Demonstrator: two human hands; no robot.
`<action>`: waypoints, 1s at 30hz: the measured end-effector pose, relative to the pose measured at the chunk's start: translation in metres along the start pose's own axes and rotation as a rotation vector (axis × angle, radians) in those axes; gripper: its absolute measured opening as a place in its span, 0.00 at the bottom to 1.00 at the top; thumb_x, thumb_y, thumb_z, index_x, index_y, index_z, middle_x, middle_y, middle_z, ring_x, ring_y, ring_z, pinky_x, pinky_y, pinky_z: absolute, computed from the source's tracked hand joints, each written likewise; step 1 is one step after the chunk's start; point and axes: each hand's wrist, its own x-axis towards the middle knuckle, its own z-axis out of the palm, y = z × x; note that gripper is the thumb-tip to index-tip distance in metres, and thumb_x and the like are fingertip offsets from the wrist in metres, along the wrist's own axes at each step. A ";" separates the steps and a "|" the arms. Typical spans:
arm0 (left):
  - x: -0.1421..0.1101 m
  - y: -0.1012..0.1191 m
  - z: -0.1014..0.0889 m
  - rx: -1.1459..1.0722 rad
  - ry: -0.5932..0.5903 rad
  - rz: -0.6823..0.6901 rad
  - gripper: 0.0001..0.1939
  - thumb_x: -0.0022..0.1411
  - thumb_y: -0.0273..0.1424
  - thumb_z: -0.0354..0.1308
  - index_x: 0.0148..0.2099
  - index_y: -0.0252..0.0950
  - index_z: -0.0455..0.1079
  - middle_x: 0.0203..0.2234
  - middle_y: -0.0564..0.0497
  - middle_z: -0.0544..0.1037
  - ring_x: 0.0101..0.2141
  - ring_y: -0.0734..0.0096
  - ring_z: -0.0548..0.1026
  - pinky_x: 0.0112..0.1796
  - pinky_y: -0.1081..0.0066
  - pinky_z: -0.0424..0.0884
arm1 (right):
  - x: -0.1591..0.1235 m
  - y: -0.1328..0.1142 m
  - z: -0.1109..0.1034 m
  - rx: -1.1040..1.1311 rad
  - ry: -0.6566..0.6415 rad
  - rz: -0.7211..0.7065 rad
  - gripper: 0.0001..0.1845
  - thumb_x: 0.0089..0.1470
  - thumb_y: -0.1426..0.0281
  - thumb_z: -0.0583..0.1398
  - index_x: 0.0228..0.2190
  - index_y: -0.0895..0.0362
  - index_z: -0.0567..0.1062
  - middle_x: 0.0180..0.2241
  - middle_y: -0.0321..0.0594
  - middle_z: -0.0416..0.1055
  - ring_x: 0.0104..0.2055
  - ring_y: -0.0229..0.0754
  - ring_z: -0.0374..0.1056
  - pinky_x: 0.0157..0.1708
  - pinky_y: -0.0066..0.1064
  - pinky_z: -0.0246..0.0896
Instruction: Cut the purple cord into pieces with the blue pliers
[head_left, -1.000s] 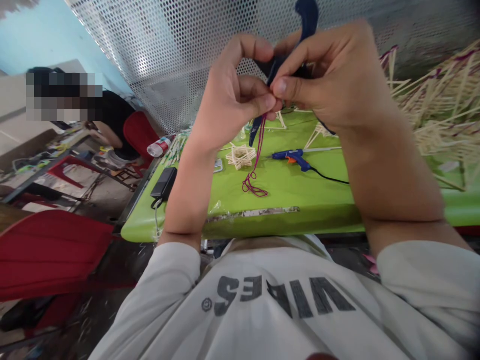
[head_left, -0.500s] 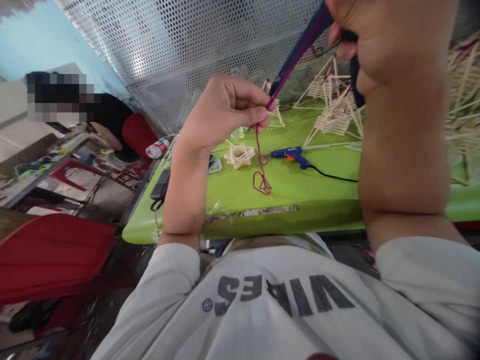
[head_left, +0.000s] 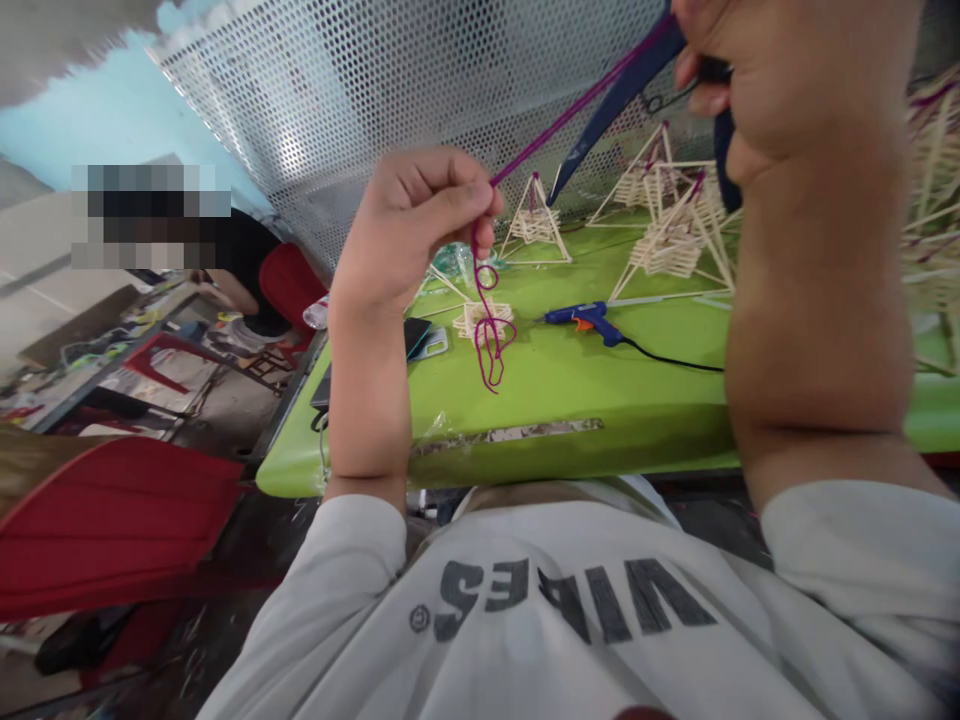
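A magenta string (head_left: pixel 559 120) runs taut between my two hands, both raised above the green table (head_left: pixel 570 390). My left hand (head_left: pixel 416 225) pinches it between thumb and forefinger, and the loose end (head_left: pixel 489 335) hangs down in loops. My right hand (head_left: pixel 780 80), high at the upper right, is closed on the string's other end together with a dark blue strap-like thing (head_left: pixel 622 95). Part of that hand is cut off by the frame's top edge.
On the table lie a blue glue gun (head_left: pixel 585 318) with a black cable, a small stick star (head_left: pixel 480 315), stick pyramids (head_left: pixel 534 220) and a phone (head_left: pixel 424 340). Perforated metal mesh (head_left: pixel 405 80) stands behind. Loose sticks fill the right edge. Another person sits at far left by red chairs (head_left: pixel 112 520).
My hands were together at the string; the right hand has since risen up and right, drawing the string taut. The left hand shifted left, and the loose end has lifted off the table.
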 end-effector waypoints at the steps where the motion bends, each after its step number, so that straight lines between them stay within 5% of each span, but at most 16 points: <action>1: 0.000 0.000 -0.001 0.000 0.031 0.025 0.22 0.81 0.55 0.77 0.39 0.47 0.90 0.35 0.46 0.86 0.34 0.57 0.83 0.38 0.56 0.83 | -0.002 -0.003 0.009 0.002 0.000 -0.010 0.35 0.70 0.37 0.84 0.62 0.40 0.83 0.50 0.45 0.88 0.65 0.55 0.83 0.42 0.46 0.79; 6: 0.015 -0.010 -0.013 -0.011 0.169 0.138 0.21 0.71 0.58 0.83 0.38 0.50 0.84 0.42 0.51 0.88 0.43 0.58 0.81 0.45 0.55 0.81 | -0.008 -0.005 0.035 -0.047 0.076 -0.096 0.26 0.67 0.41 0.87 0.49 0.44 0.89 0.29 0.36 0.79 0.42 0.49 0.82 0.40 0.45 0.76; 10: 0.026 -0.011 -0.010 -0.213 0.187 0.179 0.33 0.50 0.59 0.93 0.34 0.48 0.75 0.55 0.64 0.95 0.57 0.58 0.83 0.50 0.60 0.84 | 0.001 0.008 0.039 -0.166 0.309 -0.096 0.18 0.65 0.64 0.89 0.34 0.49 0.88 0.23 0.31 0.72 0.24 0.38 0.61 0.27 0.42 0.51; 12: 0.022 -0.004 0.001 -0.256 0.188 0.185 0.35 0.57 0.61 0.90 0.37 0.48 0.70 0.58 0.59 0.95 0.64 0.51 0.85 0.57 0.57 0.87 | 0.002 0.013 0.044 -0.182 0.221 0.022 0.15 0.67 0.74 0.86 0.34 0.51 0.89 0.23 0.31 0.75 0.23 0.36 0.59 0.26 0.40 0.48; 15: 0.011 0.005 0.016 -0.268 0.223 0.184 0.28 0.76 0.59 0.82 0.42 0.50 0.70 0.55 0.52 0.94 0.68 0.50 0.87 0.68 0.53 0.85 | -0.003 0.014 0.055 -0.169 0.038 0.181 0.15 0.69 0.80 0.83 0.33 0.53 0.90 0.24 0.33 0.79 0.26 0.36 0.66 0.28 0.36 0.57; 18: 0.014 -0.005 0.015 -0.243 0.161 0.188 0.34 0.70 0.66 0.86 0.45 0.50 0.71 0.44 0.51 0.90 0.66 0.50 0.86 0.68 0.54 0.83 | -0.011 0.011 0.061 -0.144 -0.100 0.202 0.13 0.73 0.71 0.85 0.36 0.53 0.91 0.26 0.33 0.81 0.29 0.36 0.69 0.29 0.34 0.58; 23: 0.045 -0.055 -0.009 -0.175 0.089 0.228 0.38 0.66 0.77 0.84 0.49 0.53 0.77 0.32 0.51 0.77 0.67 0.50 0.78 0.68 0.50 0.74 | -0.018 0.005 0.054 -0.088 -0.249 0.162 0.14 0.75 0.59 0.86 0.43 0.52 0.92 0.32 0.34 0.86 0.33 0.35 0.72 0.31 0.33 0.59; 27: 0.048 -0.070 -0.015 -0.204 0.197 0.313 0.33 0.62 0.68 0.91 0.49 0.57 0.79 0.29 0.55 0.75 0.49 0.53 0.77 0.61 0.48 0.76 | -0.015 0.000 0.039 -0.131 -0.208 0.098 0.14 0.73 0.61 0.87 0.41 0.51 0.91 0.33 0.36 0.88 0.31 0.37 0.74 0.29 0.33 0.60; 30: 0.045 -0.067 -0.016 -0.168 0.202 0.258 0.35 0.65 0.69 0.88 0.51 0.55 0.77 0.30 0.54 0.78 0.51 0.50 0.81 0.64 0.46 0.75 | -0.015 -0.006 0.028 -0.180 -0.128 0.014 0.09 0.71 0.72 0.84 0.41 0.49 0.93 0.30 0.36 0.87 0.28 0.37 0.74 0.27 0.33 0.60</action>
